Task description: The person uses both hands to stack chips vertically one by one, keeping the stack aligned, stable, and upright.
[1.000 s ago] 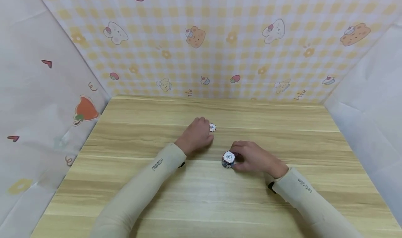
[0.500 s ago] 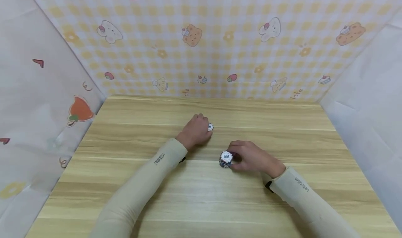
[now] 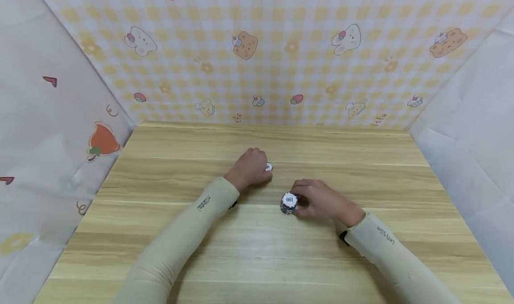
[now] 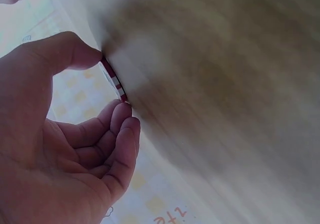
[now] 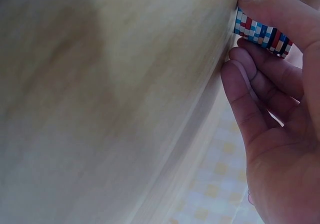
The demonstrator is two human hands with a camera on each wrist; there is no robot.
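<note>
Near the middle of the wooden table (image 3: 345,161), my left hand (image 3: 250,166) pinches a single poker chip (image 3: 269,166) by its edge. The left wrist view shows the chip's red-and-white rim (image 4: 115,82) between thumb and fingertips, low at the table surface. Closer to me and to the right stands an upright stack of poker chips (image 3: 288,201), its top one marked 100. My right hand (image 3: 320,200) grips this stack from the right side. In the right wrist view, thumb and fingers lie on opposite sides of the blue, red and white stack (image 5: 257,28).
A yellow checked cloth wall (image 3: 292,72) with cartoon prints rises at the table's back edge. White sheets close off the left side (image 3: 36,130) and the right side (image 3: 470,130).
The left hand and its chip have come slightly nearer to me over the last half second. My right hand and the stack stay in place; the head view has shifted a little.
</note>
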